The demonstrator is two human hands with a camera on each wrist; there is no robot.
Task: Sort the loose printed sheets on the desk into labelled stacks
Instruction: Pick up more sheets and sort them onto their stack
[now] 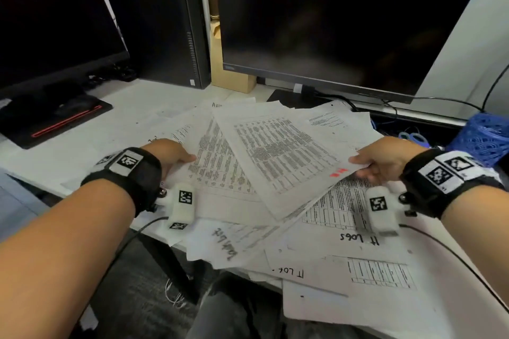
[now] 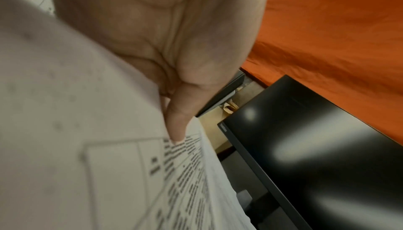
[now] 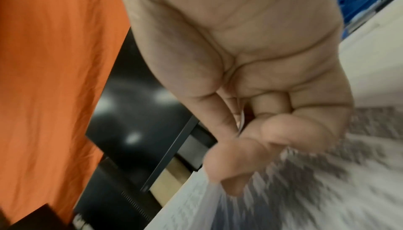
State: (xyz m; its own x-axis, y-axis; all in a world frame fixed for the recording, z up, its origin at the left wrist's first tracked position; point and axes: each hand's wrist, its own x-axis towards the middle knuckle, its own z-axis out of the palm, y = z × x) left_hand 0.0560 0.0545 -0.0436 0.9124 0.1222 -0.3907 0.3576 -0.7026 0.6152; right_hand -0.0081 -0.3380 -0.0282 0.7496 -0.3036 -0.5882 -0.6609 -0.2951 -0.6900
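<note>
Far left on the desk (image 1: 91,129): a dark monitor (image 1: 49,22) on a black base with a red line, then an upright black computer case (image 1: 157,25). Next, left hand (image 1: 170,155), thumb on top and fingers under, pinching the left edge of a fanned bundle of printed sheets (image 1: 248,162) lifted off the surface; in the left wrist view the thumb (image 2: 179,121) pressed flat onto printed table rows. Middle: dense small-print tables on thin white paper, corners splayed at different angles, one top sheet (image 1: 281,154) skewed across the rest with a small red mark (image 1: 338,172) near its lower right corner. Below and nearer the desk's front edge, more loose pages with handwritten headings (one reading roughly "IT Logs", upside down from here) (image 1: 358,239), some hanging over the edge. Right: right hand (image 1: 385,162) gripping the top sheet's right corner, fingers curled under it in the blurred right wrist view (image 3: 250,147). Behind, a second dark monitor (image 1: 344,22); far right, a blue mesh holder (image 1: 482,140). Step in hand, probably: separating one sheet from the held bundle to read its type. Next move likely calls for sliding that sheet free rightward without dragging its neighbours, then matching it to a headed stack. No finished stacks plainly visible yet; sorting seems early.
</note>
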